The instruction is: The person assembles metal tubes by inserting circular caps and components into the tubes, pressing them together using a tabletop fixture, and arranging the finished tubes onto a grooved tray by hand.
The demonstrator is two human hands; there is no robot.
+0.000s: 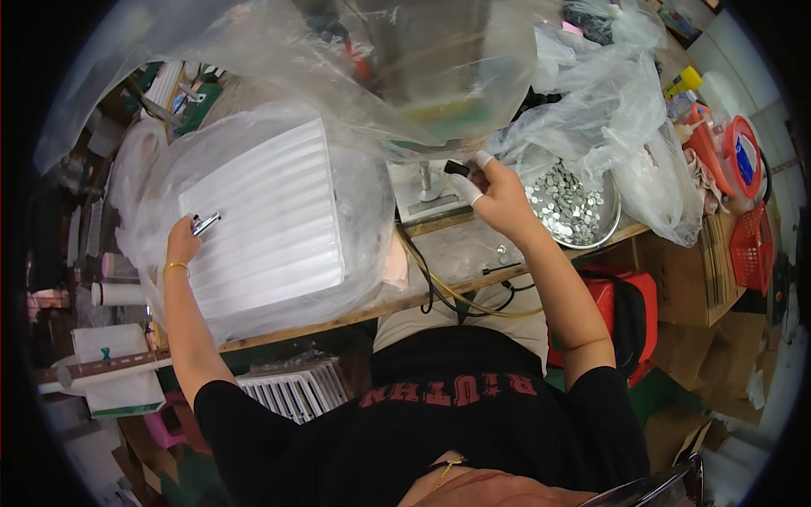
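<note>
My left hand (182, 242) is closed on a shiny silver metal piece (205, 224), whose exact kind I cannot make out. It is at the left side of a white ridged tray (270, 203) that lies on clear plastic sheeting. My right hand (500, 199), with white covers on the thumb and a finger, pinches a small black block (457, 169). That block is just right of a small metal fixture with an upright post (426, 179). Beside my right hand stands a round metal bowl (617, 207) of small silver discs (564, 203).
Clear plastic (253, 55) hangs across the far side, and crumpled plastic bags (591, 106) cover the back right. Cables (439, 287) droop over the bench's front edge (355, 314). Cardboard (676, 270), a red basket (750, 249) and a red case (646, 317) stand at the right.
</note>
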